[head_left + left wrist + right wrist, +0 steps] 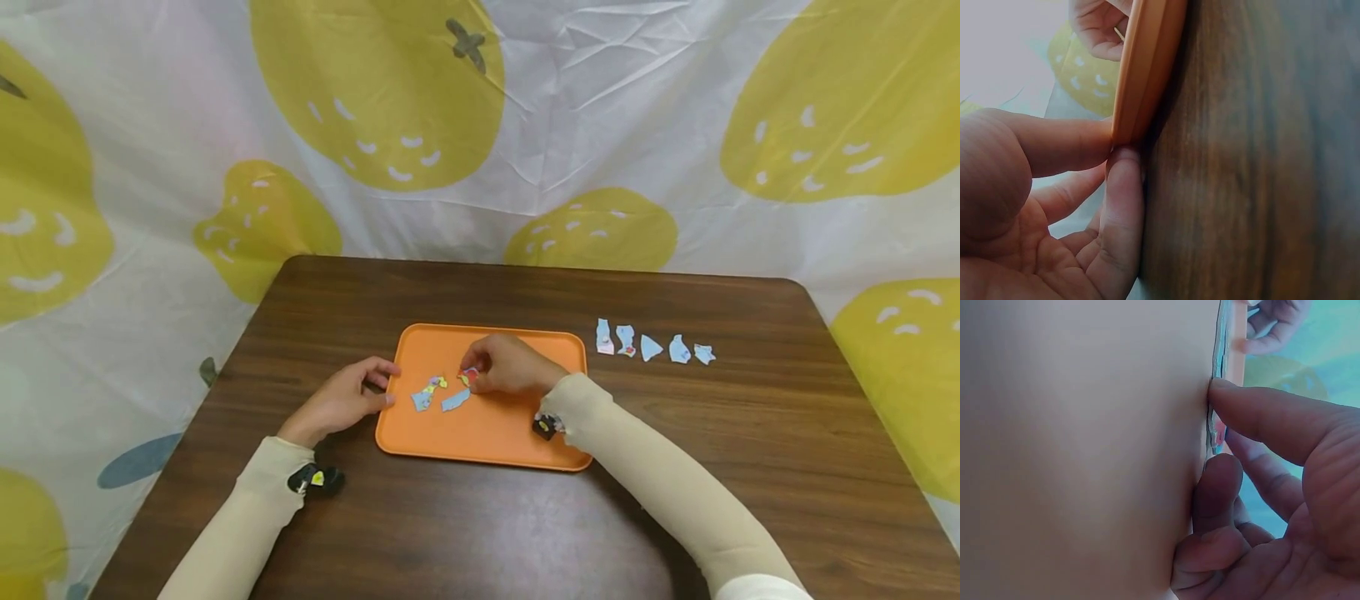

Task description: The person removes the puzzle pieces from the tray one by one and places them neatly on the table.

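On the orange tray point(510, 433) lie irregular flat pieces with ragged edges. One light-blue piece point(422, 402) meets a yellow and purple part point(435, 383) at the tray's left. Just right of these lies another light-blue piece point(454, 401). My right hand point(513, 365) reaches in over the tray, thumb and fingers on a red, yellow and blue piece point(468, 377); its thin edge point(1218, 428) shows low over the surface in the right wrist view. At the left rim my left hand point(343, 398) rests, its thumb and fingertips touching the tray wall point(1147, 69).
On the brown wooden table point(750, 433), right of the tray, several pieces stand in a row, among them a pale-blue triangular one point(650, 347) and a small jagged one point(704, 354). A fruit-patterned cloth point(585, 125) hangs behind the table and along its sides.
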A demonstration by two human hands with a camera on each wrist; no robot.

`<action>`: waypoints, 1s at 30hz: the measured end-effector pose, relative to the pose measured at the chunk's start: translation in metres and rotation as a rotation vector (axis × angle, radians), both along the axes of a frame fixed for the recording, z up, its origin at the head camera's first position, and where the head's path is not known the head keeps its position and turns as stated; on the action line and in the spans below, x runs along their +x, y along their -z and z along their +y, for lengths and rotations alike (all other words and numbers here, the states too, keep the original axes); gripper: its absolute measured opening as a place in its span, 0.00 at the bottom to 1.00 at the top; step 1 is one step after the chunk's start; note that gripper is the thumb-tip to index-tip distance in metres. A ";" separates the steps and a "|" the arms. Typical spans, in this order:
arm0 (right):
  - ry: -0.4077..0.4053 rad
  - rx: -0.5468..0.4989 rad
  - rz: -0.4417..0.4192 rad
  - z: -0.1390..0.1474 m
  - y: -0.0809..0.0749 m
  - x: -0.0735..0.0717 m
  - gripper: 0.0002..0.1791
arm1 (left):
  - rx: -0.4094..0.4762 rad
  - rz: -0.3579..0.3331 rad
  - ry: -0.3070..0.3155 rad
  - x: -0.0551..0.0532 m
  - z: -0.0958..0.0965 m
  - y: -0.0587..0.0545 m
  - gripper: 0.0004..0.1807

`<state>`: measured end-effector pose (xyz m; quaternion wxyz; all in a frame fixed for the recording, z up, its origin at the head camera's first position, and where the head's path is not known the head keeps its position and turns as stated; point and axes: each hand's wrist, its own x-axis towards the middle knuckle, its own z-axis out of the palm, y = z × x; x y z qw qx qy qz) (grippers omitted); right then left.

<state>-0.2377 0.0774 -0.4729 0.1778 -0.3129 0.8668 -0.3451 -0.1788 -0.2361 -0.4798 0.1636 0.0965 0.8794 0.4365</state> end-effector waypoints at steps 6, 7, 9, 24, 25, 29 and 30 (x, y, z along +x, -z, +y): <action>-0.022 -0.028 0.013 0.001 0.002 -0.001 0.13 | -0.005 0.001 -0.009 0.000 -0.001 0.001 0.22; -0.025 -0.030 0.016 0.001 0.002 0.000 0.13 | -0.008 -0.002 -0.013 0.000 -0.001 0.001 0.22; -0.025 -0.034 0.015 0.003 0.002 0.000 0.13 | -0.003 -0.004 -0.009 0.001 0.000 0.001 0.22; 0.041 -0.088 -0.050 0.010 -0.006 0.005 0.14 | 0.001 0.005 -0.007 0.003 0.001 -0.001 0.22; 0.043 -0.096 -0.053 0.010 -0.006 0.005 0.14 | 0.002 0.004 -0.007 0.003 0.001 -0.001 0.22; 0.055 -0.141 -0.070 0.012 -0.009 0.007 0.14 | 0.000 0.000 -0.006 0.002 0.001 -0.003 0.22; 0.060 -0.155 -0.073 0.013 -0.009 0.007 0.14 | -0.003 0.001 -0.009 0.002 0.001 -0.003 0.22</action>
